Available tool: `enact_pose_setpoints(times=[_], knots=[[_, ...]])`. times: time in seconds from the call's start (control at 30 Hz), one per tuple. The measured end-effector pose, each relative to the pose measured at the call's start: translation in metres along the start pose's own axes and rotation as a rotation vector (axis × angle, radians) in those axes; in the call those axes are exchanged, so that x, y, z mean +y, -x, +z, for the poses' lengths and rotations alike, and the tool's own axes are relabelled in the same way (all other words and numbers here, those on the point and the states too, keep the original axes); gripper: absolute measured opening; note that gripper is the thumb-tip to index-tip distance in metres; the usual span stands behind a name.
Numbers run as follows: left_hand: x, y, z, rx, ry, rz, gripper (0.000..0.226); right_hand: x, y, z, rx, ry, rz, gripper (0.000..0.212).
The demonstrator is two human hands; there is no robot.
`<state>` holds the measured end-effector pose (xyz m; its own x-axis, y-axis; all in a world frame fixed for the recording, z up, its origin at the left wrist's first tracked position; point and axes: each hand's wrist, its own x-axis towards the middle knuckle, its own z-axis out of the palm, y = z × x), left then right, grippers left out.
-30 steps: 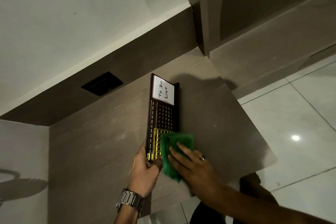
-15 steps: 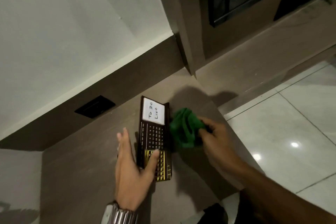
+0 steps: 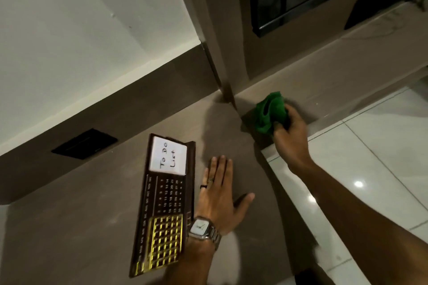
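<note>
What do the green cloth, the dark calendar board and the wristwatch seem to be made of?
Green cloth: soft fabric, probably microfibre; it bunches into folds in the right hand.
Calendar board: looks like dark wood or plastic, matte, with a shiny gold grid.
Wristwatch: silvery metal, judging by its glinting linked band.

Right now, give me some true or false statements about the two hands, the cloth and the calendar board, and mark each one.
1. The right hand grips the green cloth. True.
2. The left hand lies on top of the calendar board. False: it lies flat, fingers straight, on the desk beside the board.
3. The white note on the board reads "To Do List". True.
4. The cloth covers the gold grid. False: the grid is bare, and the cloth is held well off to the board's right.
5. A wristwatch sits on the left wrist. True.
</note>
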<state>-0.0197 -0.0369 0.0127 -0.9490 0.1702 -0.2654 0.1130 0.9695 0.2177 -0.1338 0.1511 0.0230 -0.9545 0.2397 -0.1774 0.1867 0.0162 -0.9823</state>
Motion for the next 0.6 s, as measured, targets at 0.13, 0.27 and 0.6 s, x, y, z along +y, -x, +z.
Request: enact_pose_setpoints(times=[0.13, 0.27, 0.6], knots=[[-0.001, 0.001, 0.018, -0.007, -0.059, -0.013, 0.091, 0.022, -0.025, 0.006, -0.066, 0.538, -0.333, 0.062], [-0.002, 0.001, 0.021, 0.054, -0.09, -0.008, 0.091, 0.053, -0.038, 0.005, -0.422, 1.252, -0.554, 0.075], [-0.007, 0.002, 0.025, 0.062, -0.038, 0.01, 0.091, 0.035, -0.035, 0.007, -0.469, 1.093, -0.446, 0.053]])
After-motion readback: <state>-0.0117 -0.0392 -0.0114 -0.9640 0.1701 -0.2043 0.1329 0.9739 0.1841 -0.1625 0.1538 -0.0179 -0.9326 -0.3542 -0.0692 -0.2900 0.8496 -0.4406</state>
